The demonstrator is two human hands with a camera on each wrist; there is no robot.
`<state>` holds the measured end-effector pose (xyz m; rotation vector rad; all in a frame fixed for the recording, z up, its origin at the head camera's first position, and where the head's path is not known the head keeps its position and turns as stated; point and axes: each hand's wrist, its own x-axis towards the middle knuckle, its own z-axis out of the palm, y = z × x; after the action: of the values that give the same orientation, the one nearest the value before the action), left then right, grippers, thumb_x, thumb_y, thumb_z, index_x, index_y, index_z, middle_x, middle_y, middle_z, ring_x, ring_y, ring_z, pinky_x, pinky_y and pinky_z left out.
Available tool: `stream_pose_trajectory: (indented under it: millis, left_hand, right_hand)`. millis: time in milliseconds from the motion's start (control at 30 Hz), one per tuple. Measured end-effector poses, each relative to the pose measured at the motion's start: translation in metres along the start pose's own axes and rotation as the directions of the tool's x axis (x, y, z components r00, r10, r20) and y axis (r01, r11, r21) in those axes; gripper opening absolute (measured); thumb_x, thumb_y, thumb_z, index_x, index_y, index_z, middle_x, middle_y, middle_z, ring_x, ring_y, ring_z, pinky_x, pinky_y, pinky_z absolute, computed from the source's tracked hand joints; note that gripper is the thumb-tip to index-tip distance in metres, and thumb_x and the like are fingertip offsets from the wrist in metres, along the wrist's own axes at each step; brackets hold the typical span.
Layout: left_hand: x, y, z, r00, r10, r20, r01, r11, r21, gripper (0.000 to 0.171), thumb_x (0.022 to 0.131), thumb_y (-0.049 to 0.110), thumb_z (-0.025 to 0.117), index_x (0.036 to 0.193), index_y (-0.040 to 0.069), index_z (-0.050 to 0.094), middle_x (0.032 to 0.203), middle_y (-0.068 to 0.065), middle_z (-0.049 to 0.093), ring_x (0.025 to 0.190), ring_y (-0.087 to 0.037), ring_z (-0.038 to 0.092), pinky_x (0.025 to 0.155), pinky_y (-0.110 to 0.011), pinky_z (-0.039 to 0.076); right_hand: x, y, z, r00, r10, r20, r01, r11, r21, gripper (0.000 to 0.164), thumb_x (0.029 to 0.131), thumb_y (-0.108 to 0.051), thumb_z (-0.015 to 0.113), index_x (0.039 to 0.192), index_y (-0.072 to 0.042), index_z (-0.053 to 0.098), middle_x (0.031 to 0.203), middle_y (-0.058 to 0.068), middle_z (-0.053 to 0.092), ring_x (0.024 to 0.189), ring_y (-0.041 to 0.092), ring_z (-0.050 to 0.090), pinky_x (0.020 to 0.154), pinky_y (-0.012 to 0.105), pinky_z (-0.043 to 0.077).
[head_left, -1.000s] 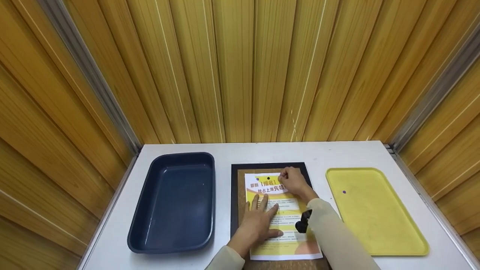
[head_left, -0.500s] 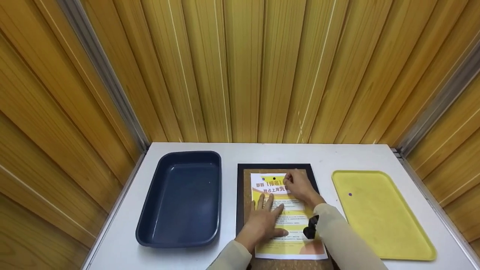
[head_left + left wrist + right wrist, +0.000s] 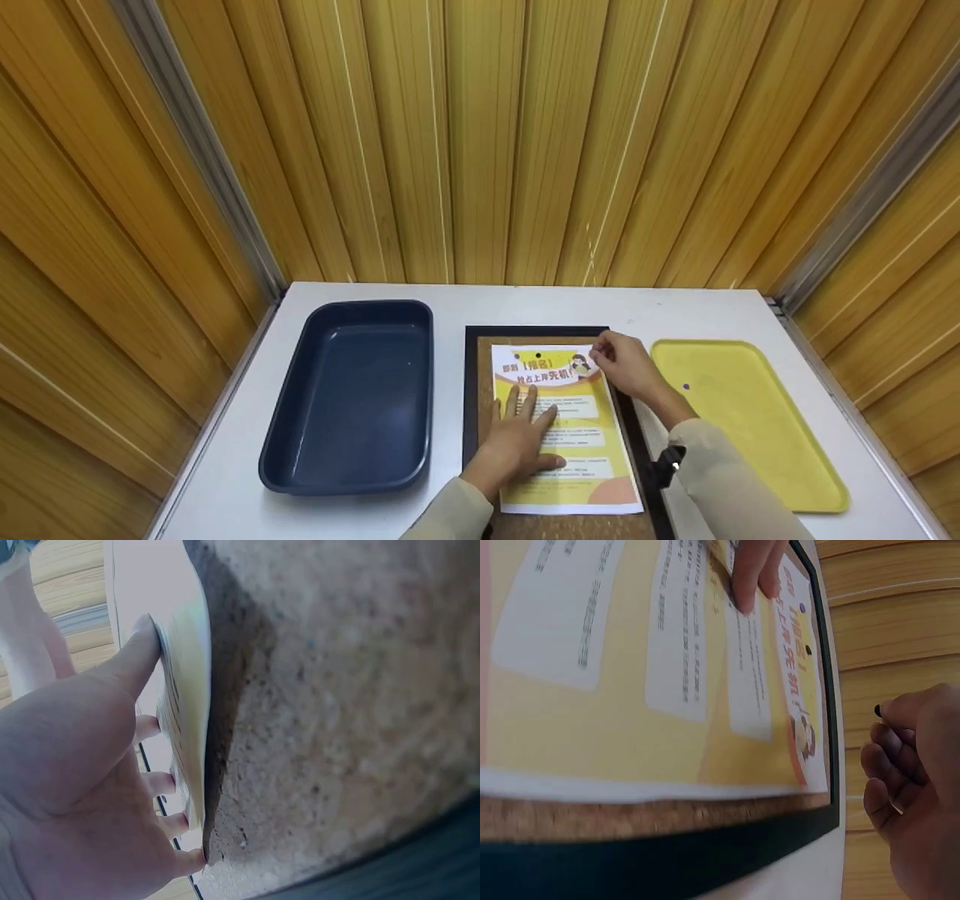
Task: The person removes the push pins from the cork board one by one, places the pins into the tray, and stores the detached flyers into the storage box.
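Note:
A printed yellow and white poster (image 3: 555,442) lies on a black-framed cork board (image 3: 577,527). My left hand (image 3: 514,446) rests on it with fingers spread; in the left wrist view, the sheet's edge bows up off the cork. Near the top right corner is my right hand (image 3: 630,367), its thumb and forefinger pinching a small black pushpin (image 3: 878,711). The right wrist view shows the pin apart from the paper. Along the poster's top sit a purple pushpin (image 3: 516,356) and a black one, seen as a black dot (image 3: 808,650).
To the left stands a deep dark blue tray (image 3: 360,420). A flat yellow tray (image 3: 757,427) lies to the right, with a purple pushpin (image 3: 686,387) on it. Wood-patterned panels (image 3: 480,150) enclose the white table (image 3: 450,307) at the back and sides.
My right hand has moved right, from the upper middle of the poster to its top right corner, uncovering a printed cartoon figure. The left hand keeps its place on the sheet.

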<state>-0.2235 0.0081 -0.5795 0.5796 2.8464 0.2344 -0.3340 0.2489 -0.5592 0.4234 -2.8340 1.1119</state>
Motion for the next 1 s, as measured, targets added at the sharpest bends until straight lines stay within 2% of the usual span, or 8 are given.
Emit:
stream_pose_trajectory:
  millis: [167,300,433,533,700,833,1000]
  left_hand:
    - [-0.002,-0.004,0.002,1.0,-0.023,0.009,0.023,0.999,-0.023,0.088,0.09,0.073,0.066,0.165,0.036,0.039,0.177,-0.009,0.018,0.162,-0.039,0.013,0.128,-0.061,0.017]
    - [-0.001,-0.004,0.001,1.0,-0.024,0.007,0.024,0.999,-0.043,0.088,0.091,0.072,0.066,0.165,0.036,0.038,0.177,-0.009,0.017,0.163,-0.038,0.011,0.128,-0.061,0.015]
    - [-0.001,0.0,0.0,1.0,-0.024,0.009,0.024,0.999,-0.034,0.088,0.091,0.073,0.065,0.166,0.036,0.037,0.177,-0.008,0.016,0.163,-0.038,0.01,0.128,-0.06,0.015]
    - [-0.001,0.002,0.0,1.0,-0.027,0.009,0.027,0.999,-0.02,0.088,0.091,0.074,0.064,0.166,0.038,0.036,0.177,-0.007,0.016,0.163,-0.037,0.011,0.129,-0.058,0.016]
    - [-0.002,0.002,0.0,1.0,-0.027,0.003,0.027,1.0,-0.002,0.088,0.09,0.075,0.064,0.166,0.038,0.037,0.177,-0.006,0.017,0.163,-0.036,0.013,0.128,-0.058,0.017]
    - [-0.001,0.0,0.0,1.0,-0.023,-0.003,0.023,1.0,-0.001,0.088,0.09,0.074,0.066,0.165,0.036,0.039,0.177,-0.008,0.018,0.162,-0.037,0.014,0.128,-0.059,0.019]
    - [0.0,0.0,0.001,1.0,-0.016,-0.002,0.016,1.0,0.011,0.088,0.09,0.074,0.065,0.165,0.037,0.038,0.177,-0.008,0.018,0.162,-0.036,0.014,0.128,-0.058,0.019]
  right_hand:
    - [-0.01,0.021,-0.036,0.999,-0.006,-0.046,0.004,0.999,-0.038,0.006,0.101,-0.004,0.069,0.095,-0.004,0.067,0.086,0.005,0.064,0.08,0.017,0.057,0.067,0.026,0.047]
    - [-0.026,0.043,-0.065,0.997,0.052,-0.051,-0.054,0.998,-0.044,0.006,0.104,-0.006,0.066,0.099,-0.001,0.066,0.09,0.008,0.065,0.082,0.019,0.059,0.064,0.024,0.049]
    - [-0.046,0.069,-0.083,0.989,0.136,-0.059,-0.137,0.99,-0.013,0.011,0.107,-0.009,0.063,0.105,0.002,0.065,0.095,0.012,0.065,0.084,0.022,0.062,0.063,0.024,0.056]
    - [-0.06,0.089,-0.088,0.978,0.198,-0.066,-0.199,0.98,0.0,0.016,0.108,-0.012,0.061,0.108,0.004,0.064,0.098,0.014,0.066,0.086,0.023,0.062,0.063,0.025,0.056]
    - [-0.079,0.114,-0.085,0.957,0.284,-0.066,-0.284,0.959,0.012,0.019,0.108,-0.012,0.06,0.108,0.005,0.065,0.098,0.015,0.066,0.084,0.023,0.06,0.063,0.025,0.052]
    - [-0.088,0.126,-0.08,0.944,0.324,-0.054,-0.323,0.946,0.033,0.018,0.107,-0.012,0.062,0.107,0.006,0.066,0.096,0.013,0.066,0.084,0.021,0.059,0.063,0.024,0.052]
    - [-0.091,0.134,-0.077,0.931,0.356,-0.079,-0.351,0.934,0.069,0.02,0.108,-0.013,0.062,0.107,0.006,0.066,0.097,0.014,0.066,0.084,0.021,0.059,0.063,0.024,0.052]
